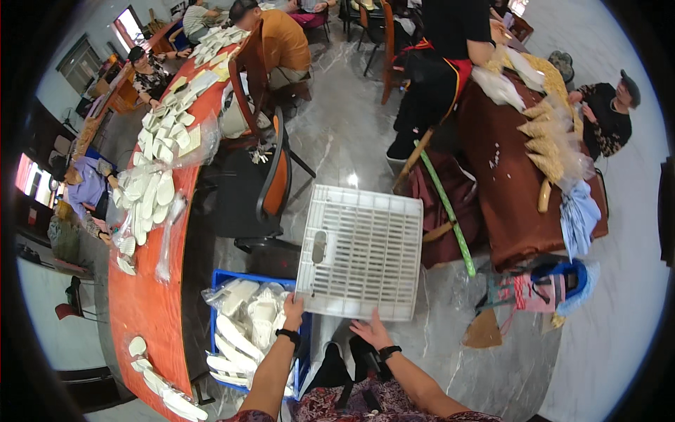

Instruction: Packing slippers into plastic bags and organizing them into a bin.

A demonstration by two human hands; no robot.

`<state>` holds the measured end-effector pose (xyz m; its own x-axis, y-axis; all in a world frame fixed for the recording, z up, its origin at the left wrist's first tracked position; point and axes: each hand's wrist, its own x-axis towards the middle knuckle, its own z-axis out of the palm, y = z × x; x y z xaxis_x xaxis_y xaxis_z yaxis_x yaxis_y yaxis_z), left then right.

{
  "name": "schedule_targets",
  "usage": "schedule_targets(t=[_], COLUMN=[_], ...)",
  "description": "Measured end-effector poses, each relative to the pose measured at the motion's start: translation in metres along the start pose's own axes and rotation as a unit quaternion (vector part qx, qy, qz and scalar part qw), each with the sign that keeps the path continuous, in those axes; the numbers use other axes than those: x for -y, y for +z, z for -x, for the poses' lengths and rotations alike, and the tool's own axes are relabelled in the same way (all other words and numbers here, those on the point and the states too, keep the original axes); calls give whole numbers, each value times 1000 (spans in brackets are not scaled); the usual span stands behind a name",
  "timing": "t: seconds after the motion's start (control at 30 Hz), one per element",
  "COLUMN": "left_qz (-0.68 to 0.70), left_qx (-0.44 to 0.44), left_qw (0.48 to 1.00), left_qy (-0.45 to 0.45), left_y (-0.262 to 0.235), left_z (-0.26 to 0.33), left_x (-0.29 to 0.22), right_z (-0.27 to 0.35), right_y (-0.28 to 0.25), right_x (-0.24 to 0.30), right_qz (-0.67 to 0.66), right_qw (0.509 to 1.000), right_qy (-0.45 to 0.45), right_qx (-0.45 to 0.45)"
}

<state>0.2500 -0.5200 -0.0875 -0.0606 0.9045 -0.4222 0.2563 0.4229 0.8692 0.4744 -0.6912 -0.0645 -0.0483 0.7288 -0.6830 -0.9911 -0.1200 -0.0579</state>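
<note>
Centre-low in the frame, a white slatted plastic crate (360, 252) is held up with its gridded bottom facing the camera, one handle slot visible on its left side. Left hand (292, 305) grips the crate's lower left corner, fingers closed around the rim. Right hand (370, 330) sits just under the lower edge, palm up and fingers spread, touching or nearly touching the rim; contact cannot be confirmed.

Directly below left: a blue crate (217, 320) on the floor, filled with clear bags of white insoles (247, 320). Further left, a long orange counter (144, 299) carries more white insoles, loose and bagged. Upper right, a brown-draped table with tan pieces in bags; other people are seated around both.

Judgement: the step is handling the empty white crate above the full blue one, possibly to stack or set it aside. Next move calls for a firm right-hand grip on the rim before turning or lowering it.
</note>
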Motion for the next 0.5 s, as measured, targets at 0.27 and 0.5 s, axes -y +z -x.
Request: schedule_targets(t=[0.27,0.5], left_qz=[6,18], left_qx=[-32,-41], left_qw=[999,998], left_qy=[-24,-52], left_y=[28,110], left_z=[-69,-143], left_x=[-36,-124], right_z=[-88,-168], right_y=[40,94], right_x=[37,135], right_qz=[-34,189], right_qw=[997,979], right_qy=[63,-76], right_qx=[-29,4])
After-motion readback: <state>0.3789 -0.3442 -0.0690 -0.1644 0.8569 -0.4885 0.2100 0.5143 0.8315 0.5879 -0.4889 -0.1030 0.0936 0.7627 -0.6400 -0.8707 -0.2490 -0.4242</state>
